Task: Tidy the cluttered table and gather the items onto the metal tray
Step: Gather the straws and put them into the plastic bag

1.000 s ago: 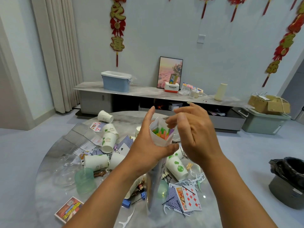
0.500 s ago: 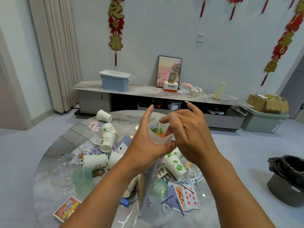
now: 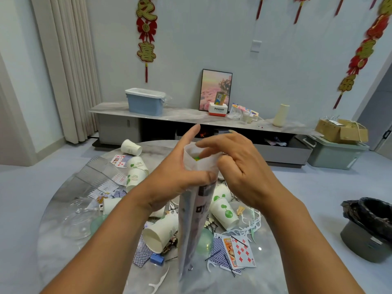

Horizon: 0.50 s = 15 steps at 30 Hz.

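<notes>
Fingers of the left hand [image 3: 176, 177] curl round the neck of the plastic pouch [image 3: 196, 211], thumb raised beside its mouth; fingers of the right hand [image 3: 239, 166] reach over the open rim, index and thumb seemingly pinching its far edge — whether they hold anything inside cannot be told. Likely purpose: the left hand steadies the pouch upright so the right can press the mouth closed or drop small pieces in.

Entries, largest to smallest, each placed relative to the pouch:

- Round marble table [image 3: 63, 240] — beneath and all around; glossy grey top, heavily littered. Metal tray: not visible, so nothing can be judged gathered yet.
- Low sideboard [image 3: 118, 124] — well behind, against the pale wall with red hanging ornaments; bears a blue lidded box [image 3: 145, 101].
- Black-lined bin [image 3: 369, 228] — far right, on the floor.
- Clear dome lid [image 3: 78, 219] — left, near the table edge.
- Paper cups [image 3: 135, 177] — scattered left and right, most tipped over; one lying cup [image 3: 160, 234] just beside the pouch's lower left.
- Playing cards [image 3: 239, 251] — lower right, overlapping; more lie behind left.
- Green translucent cup [image 3: 203, 240] — touching or just behind the pouch's lower right.
- Blue clip [image 3: 157, 258] — lower left.
- Floss picks [image 3: 158, 282] — near the pouch base.
- Coloured bits [image 3: 196, 158] — inside the mouth, green and yellow, barely seen.
</notes>
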### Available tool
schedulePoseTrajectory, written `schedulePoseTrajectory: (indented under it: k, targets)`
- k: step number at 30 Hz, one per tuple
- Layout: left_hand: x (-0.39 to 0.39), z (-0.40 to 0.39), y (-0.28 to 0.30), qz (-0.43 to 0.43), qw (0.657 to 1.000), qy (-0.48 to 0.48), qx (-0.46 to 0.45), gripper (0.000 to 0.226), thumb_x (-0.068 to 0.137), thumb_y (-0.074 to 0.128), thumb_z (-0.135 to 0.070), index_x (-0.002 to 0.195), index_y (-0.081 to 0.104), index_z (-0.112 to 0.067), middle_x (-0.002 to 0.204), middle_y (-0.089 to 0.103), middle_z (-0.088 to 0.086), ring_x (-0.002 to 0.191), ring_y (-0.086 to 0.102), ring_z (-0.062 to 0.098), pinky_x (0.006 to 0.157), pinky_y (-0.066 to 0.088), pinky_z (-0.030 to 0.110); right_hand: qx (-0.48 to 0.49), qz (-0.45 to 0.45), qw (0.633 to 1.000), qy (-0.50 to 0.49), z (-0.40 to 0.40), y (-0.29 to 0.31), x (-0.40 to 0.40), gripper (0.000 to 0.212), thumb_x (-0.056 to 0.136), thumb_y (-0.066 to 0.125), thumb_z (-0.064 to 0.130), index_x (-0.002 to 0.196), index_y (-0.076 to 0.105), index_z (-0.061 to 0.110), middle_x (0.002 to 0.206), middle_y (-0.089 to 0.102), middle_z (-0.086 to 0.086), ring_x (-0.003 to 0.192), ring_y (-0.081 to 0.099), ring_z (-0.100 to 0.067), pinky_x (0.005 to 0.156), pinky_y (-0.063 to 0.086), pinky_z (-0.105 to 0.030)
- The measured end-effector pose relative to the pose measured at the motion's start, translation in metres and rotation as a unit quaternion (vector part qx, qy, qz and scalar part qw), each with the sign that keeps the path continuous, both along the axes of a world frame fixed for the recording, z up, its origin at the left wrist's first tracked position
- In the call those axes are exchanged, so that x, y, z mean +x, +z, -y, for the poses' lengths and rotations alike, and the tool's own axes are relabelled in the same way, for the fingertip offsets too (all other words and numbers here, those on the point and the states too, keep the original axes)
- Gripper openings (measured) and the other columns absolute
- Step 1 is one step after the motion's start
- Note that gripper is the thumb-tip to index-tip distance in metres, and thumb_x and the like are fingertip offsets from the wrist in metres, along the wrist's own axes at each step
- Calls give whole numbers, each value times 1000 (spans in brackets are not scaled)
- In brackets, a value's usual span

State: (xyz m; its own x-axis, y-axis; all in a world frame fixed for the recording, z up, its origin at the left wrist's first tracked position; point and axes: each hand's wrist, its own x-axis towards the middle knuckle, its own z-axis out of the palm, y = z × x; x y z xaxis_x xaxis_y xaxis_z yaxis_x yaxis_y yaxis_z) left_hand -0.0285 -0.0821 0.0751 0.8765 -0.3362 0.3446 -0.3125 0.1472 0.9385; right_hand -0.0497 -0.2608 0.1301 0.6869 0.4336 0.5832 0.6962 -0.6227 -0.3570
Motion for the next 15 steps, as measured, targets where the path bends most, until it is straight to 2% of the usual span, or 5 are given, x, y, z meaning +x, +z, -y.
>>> schedulePoseTrajectory:
  k: [4,8,11,13,15]
  targets:
    - [0,-4,4,-15,1000,-5,-16,106,65,81,-16,153,29,-45,135,65,0,117,67,24,96,55,43,31,-39,999,19,-1,-3,3,53,84,41,18,129,64,34,118,66,17,123,50,0,114,35,-35]
    - [3,-12,11,-32,998,-36,-51,100,66,74,-15,155,32,-30,138,63,6,125,62,29,104,51,44,143,-135,978,67,4,-7,12,41,86,63,19,121,64,40,133,57,26,128,50,7,99,41,-10]
    - [1,-15,11,-57,993,-76,-75,82,69,68,-20,148,45,-27,136,65,8,121,64,28,101,52,41,203,-225,944,130,8,-10,22,20,92,74,19,110,66,17,133,63,18,121,63,-8,103,53,-35]
    - [0,-14,8,-65,990,-100,-70,68,74,63,-26,141,55,-29,134,65,13,114,62,30,99,51,43,212,-224,935,174,9,-13,26,23,92,72,18,101,59,2,133,66,9,115,66,-28,98,56,-44]
    - [1,-15,6,-90,989,-99,-70,65,76,61,-32,141,57,-30,134,64,15,115,61,32,102,49,46,213,-208,939,172,7,-14,27,21,90,73,20,92,60,5,132,67,7,117,64,-34,99,54,-47]
